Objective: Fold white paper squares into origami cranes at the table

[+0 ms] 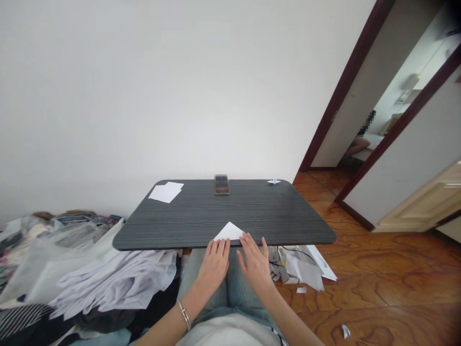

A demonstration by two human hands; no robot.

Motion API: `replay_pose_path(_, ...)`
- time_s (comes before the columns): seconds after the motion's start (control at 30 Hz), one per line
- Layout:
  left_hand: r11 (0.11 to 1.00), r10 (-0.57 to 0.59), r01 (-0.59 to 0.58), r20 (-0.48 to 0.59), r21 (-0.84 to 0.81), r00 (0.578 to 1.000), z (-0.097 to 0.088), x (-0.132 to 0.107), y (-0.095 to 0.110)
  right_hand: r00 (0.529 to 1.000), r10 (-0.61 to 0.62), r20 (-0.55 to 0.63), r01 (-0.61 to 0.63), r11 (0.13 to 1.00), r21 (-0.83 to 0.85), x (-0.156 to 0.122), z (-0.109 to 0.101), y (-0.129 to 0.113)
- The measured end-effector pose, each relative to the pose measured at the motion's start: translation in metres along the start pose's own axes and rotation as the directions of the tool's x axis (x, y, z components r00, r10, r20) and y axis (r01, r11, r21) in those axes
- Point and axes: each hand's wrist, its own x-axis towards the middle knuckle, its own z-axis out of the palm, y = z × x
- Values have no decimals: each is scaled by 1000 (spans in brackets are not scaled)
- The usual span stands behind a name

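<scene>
Far to my left, a heap of clothes (108, 283) spills up against the table in loose white folds. On the dark wood-grain tabletop (252, 211), loose white paper sheets (164, 192) lie in the far left corner. My left hand (214, 266), with a silver bangle (184, 315) on its wrist, is open, its fingers slightly spread and their tips at the long lower edge of a folded white paper triangle (229, 231). The triangle lies flat at the near edge of the table, its point aimed away from me. A dark phone (222, 184) stands out across the table at the far edge. My right hand (255, 265) is open too, its fingers fanned, with the tips at the triangle's right corner. Neither hand pinches the paper, and I cannot tell how hard either one presses. Light, even pressure from both sides seems best here, since the paper sits so close to the edge and could slip on the smooth top. A tiny paper crane (273, 181) sits near the far right corner, while crumpled paper (300, 266) lies on the wooden floor (370, 288) below.
</scene>
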Motion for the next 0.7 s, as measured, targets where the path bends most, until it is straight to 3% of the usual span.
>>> replay_pose_path(0.27,999,24,-26,31,40,999,-4,3,0,998,10,69,-13,999,46,8,-3,-11)
replay_pose_path(0.7,998,-65,66,29,-23,997,-4,-6,-7,997,64,-42,-64,998,18,-3,-4,9)
